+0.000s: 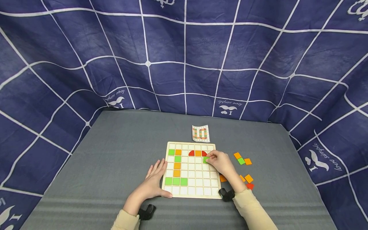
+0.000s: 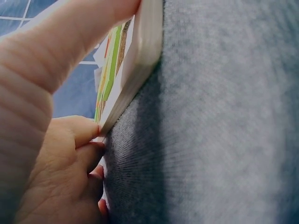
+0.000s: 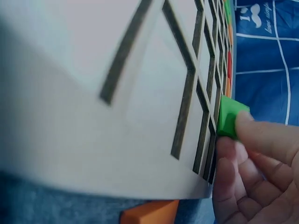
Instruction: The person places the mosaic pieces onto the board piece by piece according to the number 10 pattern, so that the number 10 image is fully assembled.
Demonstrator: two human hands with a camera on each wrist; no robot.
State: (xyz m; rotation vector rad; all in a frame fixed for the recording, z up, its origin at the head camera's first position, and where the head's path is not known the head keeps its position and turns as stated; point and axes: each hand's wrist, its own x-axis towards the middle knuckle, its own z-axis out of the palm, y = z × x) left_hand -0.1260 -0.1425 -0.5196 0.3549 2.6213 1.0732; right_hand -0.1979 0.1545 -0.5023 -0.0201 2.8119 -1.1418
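Note:
My right hand (image 1: pixel 222 163) pinches a green square tile (image 3: pixel 228 116) between thumb and fingers, over a cell at the right side of a pale gridded board (image 1: pixel 192 191). Just above that cell sit a red curved tile (image 1: pixel 204 153), an orange square (image 1: pixel 198 153) and a second red curved tile (image 1: pixel 191 153). Along the board's left edge rests my left hand (image 1: pixel 150 187), fingers extended and thumb at the near corner. Green and orange squares (image 1: pixel 177 165) fill several cells on the left side, with a row of green squares (image 1: pixel 176 181) lower down.
A small printed pattern card (image 1: pixel 200 133) lies behind the board. To the right are loose orange tiles (image 1: pixel 248 161), a green tile (image 1: pixel 241 161) and a red tile (image 1: pixel 250 186); my right arm partly covers some. A blue curtain (image 1: pixel 201 80) hangs behind the grey table (image 1: pixel 129 137).

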